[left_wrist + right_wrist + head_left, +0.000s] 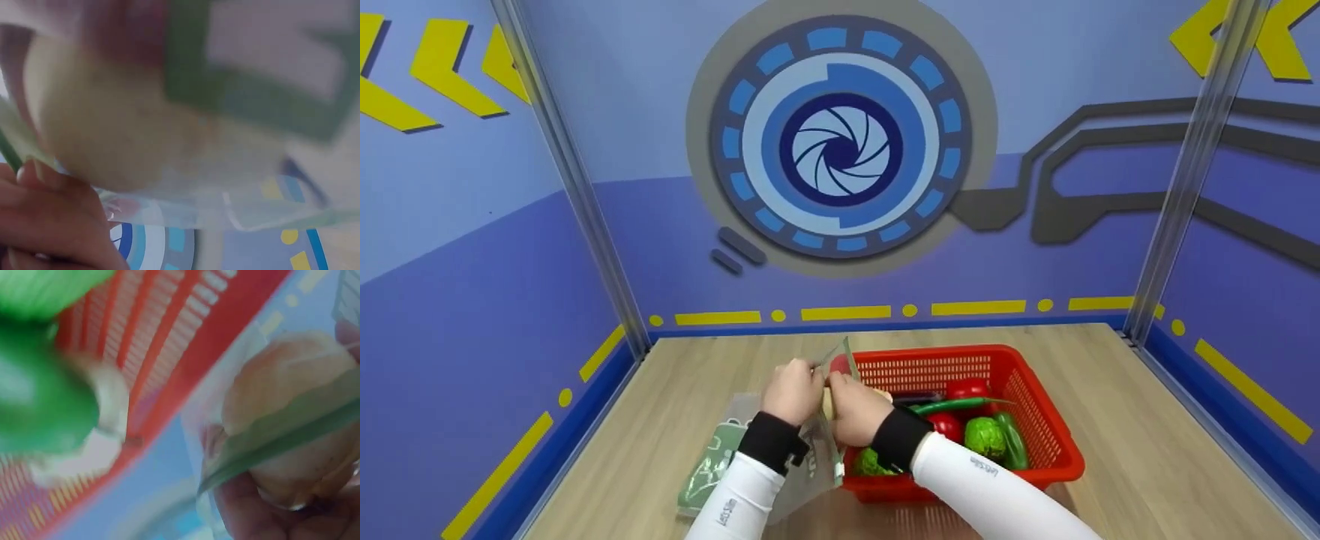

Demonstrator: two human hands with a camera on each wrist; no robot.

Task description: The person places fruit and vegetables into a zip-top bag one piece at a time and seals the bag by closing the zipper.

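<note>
A clear zip bag [810, 480] with green edging hangs between the hands, its mouth facing the basket. The left hand [793, 394] grips the bag at its upper edge. At the bag's mouth, the right hand [859, 409] holds a round tan vegetable [292, 394], with the green edge strip crossing it in the right wrist view. Through the bag's plastic, the left wrist view shows a rounded pale form [124, 124] and a reddish patch above it. The exact kind of the vegetable is unclear.
A red plastic basket [1046, 420] stands to the right, holding red vegetables [967, 388], a long green pepper [952, 406], a leafy green head [985, 437] and a cucumber-like vegetable [1014, 442]. Left of the hands lies a green printed bag [712, 469] on the wooden table [1162, 450].
</note>
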